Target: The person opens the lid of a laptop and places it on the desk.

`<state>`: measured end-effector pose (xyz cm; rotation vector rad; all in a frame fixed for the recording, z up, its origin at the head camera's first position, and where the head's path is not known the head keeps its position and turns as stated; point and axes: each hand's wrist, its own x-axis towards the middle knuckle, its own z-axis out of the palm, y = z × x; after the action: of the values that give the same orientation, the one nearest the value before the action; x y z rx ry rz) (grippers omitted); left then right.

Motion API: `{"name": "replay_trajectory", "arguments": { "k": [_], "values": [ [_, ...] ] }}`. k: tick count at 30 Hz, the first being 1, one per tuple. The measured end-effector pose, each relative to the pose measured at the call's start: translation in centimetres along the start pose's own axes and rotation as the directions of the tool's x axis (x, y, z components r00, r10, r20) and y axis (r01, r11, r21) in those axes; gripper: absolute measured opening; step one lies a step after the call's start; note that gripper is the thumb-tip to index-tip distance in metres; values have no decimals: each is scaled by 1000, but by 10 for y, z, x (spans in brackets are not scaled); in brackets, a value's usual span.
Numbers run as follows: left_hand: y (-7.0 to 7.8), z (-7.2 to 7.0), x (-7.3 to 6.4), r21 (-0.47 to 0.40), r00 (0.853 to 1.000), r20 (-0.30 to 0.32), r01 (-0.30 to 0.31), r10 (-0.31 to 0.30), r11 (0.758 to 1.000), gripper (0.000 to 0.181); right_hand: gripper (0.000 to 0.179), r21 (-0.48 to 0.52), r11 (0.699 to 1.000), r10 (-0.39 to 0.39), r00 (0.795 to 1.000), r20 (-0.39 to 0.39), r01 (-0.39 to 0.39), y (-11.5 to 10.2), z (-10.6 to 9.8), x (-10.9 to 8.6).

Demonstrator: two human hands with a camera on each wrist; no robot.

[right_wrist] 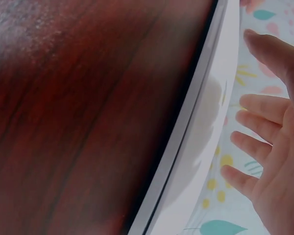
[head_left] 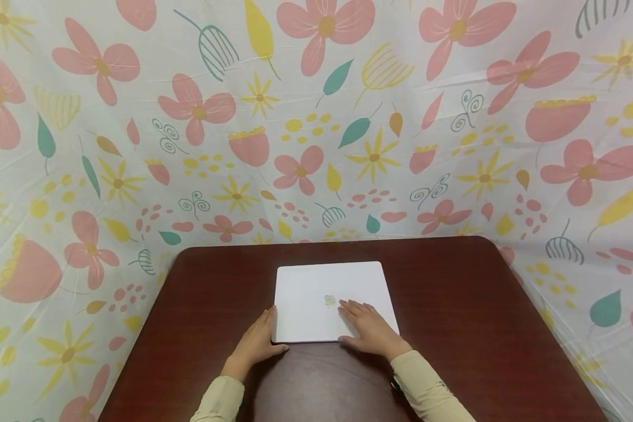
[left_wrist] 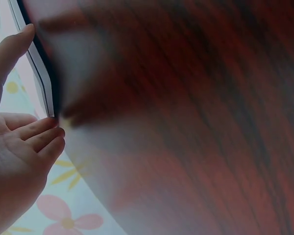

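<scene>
A closed silver-white laptop lies flat on the table, with a small logo mid-lid. My left hand is at its front left corner, fingers along the left side and thumb by the front edge. In the left wrist view those fingertips touch the laptop's corner, fairly straight. My right hand is over the right part of the lid, palm down with fingers extended. The right wrist view shows its spread fingers apart from the laptop, whose lid meets its base in a thin seam.
The dark reddish-brown wooden table has rounded far corners and reaches past the laptop on both sides. A floral cloth hangs behind the table and along its left and right sides.
</scene>
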<state>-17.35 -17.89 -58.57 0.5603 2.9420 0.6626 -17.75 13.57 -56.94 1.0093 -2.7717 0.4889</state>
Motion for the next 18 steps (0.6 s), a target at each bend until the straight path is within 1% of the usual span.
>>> {"name": "replay_trajectory", "arguments": {
  "k": [13, 16, 18],
  "values": [
    [0, 3, 2, -1, 1000, 1, 10, -10, 1000, 98, 71, -32, 999, -5, 996, 86, 8, -2, 11, 0],
    [0, 4, 2, -2, 1000, -1, 14, -14, 1000, 98, 70, -31, 999, -21, 997, 78, 24, -2, 11, 0],
    [0, 4, 3, -4, 1000, -4, 17, -17, 1000, 97, 69, -28, 998, -46, 998, 47, 47, -2, 11, 0]
  ]
}}
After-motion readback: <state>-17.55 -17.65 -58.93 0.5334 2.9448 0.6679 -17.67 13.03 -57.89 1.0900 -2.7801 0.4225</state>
